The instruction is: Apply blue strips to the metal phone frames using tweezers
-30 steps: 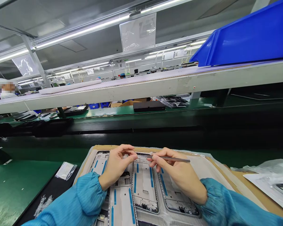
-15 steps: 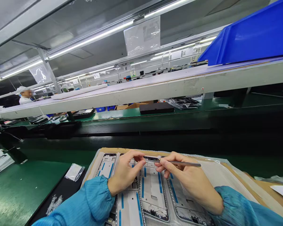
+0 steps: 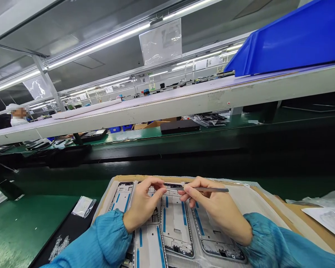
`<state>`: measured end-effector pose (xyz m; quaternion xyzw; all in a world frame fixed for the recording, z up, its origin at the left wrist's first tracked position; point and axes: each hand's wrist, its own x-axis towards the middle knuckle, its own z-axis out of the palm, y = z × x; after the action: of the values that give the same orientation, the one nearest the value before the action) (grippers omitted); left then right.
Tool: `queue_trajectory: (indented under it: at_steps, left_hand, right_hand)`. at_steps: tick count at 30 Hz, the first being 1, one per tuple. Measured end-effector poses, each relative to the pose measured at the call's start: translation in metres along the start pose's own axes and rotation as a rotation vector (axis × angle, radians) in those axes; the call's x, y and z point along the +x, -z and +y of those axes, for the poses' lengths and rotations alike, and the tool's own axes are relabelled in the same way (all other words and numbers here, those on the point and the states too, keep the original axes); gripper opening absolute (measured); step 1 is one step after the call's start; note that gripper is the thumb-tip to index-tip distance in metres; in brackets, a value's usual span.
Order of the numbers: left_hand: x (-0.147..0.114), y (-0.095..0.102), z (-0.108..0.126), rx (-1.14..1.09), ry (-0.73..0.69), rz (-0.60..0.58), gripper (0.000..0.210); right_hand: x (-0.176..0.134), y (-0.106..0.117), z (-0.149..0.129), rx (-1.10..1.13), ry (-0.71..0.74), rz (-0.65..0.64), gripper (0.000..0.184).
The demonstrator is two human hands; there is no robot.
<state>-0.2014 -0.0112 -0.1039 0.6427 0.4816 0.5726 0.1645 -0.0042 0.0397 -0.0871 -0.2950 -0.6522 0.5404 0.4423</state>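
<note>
My right hand point(image 3: 216, 203) holds slim metal tweezers point(image 3: 213, 190) like a pen, with the tip pointing left. Thumb and forefinger of my left hand point(image 3: 142, 204) are pinched together near that tip; whatever lies between them is too small to make out. Below both hands is a middle phone frame point(image 3: 175, 225) with blue strips. Another phone frame point(image 3: 149, 247) overlaps it at the front left. A right phone frame point(image 3: 220, 243) is partly covered by my right hand, and a far-left phone frame point(image 3: 120, 197) lies beyond my left sleeve.
The frames lie on a plastic-covered cardboard tray point(image 3: 257, 208). To the left, a small clear bag point(image 3: 83, 206) and loose clear bits point(image 3: 59, 247) sit on a black mat. Overhead runs a white shelf point(image 3: 156, 108) bearing a blue bin point(image 3: 290, 44). A person point(image 3: 19, 115) is far left.
The camera view has turned slightly, so the tray and both hands appear a little further left. The hands keep nearly the same pose, with the tweezers still in my right hand.
</note>
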Motion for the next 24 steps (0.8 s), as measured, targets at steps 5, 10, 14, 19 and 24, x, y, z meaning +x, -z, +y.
queue_trajectory:
  at_steps: [5,10,14,19,24]
  left_hand:
    - [-0.001,0.002,0.003,0.064,-0.072,-0.030,0.007]
    - [-0.002,0.004,0.007,0.131,-0.150,-0.047,0.010]
    - [-0.004,0.002,0.006,0.162,-0.181,-0.066,0.012]
    - [0.004,0.004,0.012,0.164,-0.167,-0.149,0.015]
    - [0.009,0.039,0.032,0.226,-0.022,-0.328,0.035]
  right_hand:
    - [0.001,0.002,0.002,0.033,0.003,-0.019,0.040]
    - [0.004,0.004,0.005,0.138,-0.021,-0.040,0.040]
    - [0.003,0.002,0.005,0.238,-0.071,-0.033,0.040]
    - [0.002,0.002,0.001,0.360,-0.152,-0.010,0.042]
    - [0.007,0.009,-0.001,0.396,-0.166,0.056,0.045]
